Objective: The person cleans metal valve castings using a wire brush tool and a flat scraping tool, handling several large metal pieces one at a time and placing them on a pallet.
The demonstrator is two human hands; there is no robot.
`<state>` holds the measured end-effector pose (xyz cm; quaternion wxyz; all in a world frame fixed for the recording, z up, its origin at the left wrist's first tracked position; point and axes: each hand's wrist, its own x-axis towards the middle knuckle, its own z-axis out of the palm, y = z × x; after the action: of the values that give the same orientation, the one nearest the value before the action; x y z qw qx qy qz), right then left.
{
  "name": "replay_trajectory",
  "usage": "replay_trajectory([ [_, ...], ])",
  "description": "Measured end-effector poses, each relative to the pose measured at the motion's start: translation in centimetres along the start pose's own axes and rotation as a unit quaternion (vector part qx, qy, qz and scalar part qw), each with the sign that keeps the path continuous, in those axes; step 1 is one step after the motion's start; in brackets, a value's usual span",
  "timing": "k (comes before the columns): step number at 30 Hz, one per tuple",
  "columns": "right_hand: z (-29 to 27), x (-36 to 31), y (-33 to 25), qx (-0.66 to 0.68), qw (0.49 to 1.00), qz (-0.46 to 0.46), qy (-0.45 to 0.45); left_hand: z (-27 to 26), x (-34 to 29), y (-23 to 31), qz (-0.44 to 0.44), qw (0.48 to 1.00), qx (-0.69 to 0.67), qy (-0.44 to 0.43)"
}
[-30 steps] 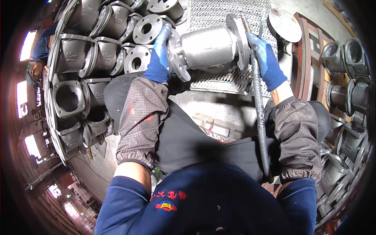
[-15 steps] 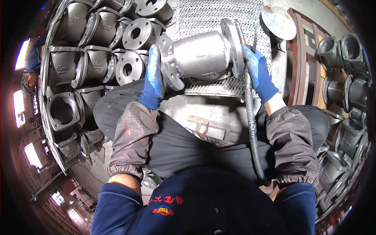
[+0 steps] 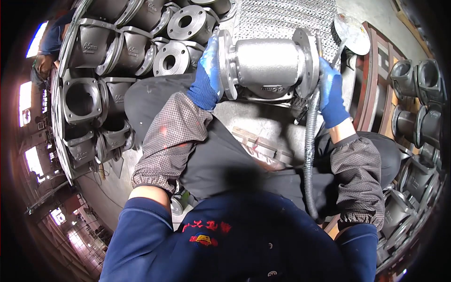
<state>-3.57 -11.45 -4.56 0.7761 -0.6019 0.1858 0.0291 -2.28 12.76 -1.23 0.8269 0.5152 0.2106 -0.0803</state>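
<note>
Two hands [image 3: 207, 73] [image 3: 331, 89] flank the casting [image 3: 267, 58] (stack [image 3: 91, 47] crowding left).

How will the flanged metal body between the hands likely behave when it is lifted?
The flanged metal body is probably heavy for its size, given the thick flanges. It looks like cast metal, so it should stay stiff.

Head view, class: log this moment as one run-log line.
Left hand: at left flange; right hand: by right flange, hose alongside; silver casting: sideways between hands
</note>
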Motion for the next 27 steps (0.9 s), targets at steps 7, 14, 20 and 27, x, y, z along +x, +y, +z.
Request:
replay_trajectory([
  [7,-2.4,-1.0,-0.7,-0.070,0.995,0.030,-0.063,1.2,-2.7,1.4,0.062,0.995,0.039,-0.071],
  [14,-1.8,1.3,-2.3,0.125,0.976,0.174,-0.047,0.4,-1.9,1.1,0.149,0.966,0.042,-0.210],
  [20,-0.7,3.4,-2.2,0.132,0.980,0.138,-0.048,2.4,-1.7,2.4,0.116,0.983,0.046,-0.136],
  [27,-1.4,4.1,-1.1,0.119,0.978,0.158,-0.074,2.2,1.6,1.8,0.141,0.975,0.159,-0.066],
])
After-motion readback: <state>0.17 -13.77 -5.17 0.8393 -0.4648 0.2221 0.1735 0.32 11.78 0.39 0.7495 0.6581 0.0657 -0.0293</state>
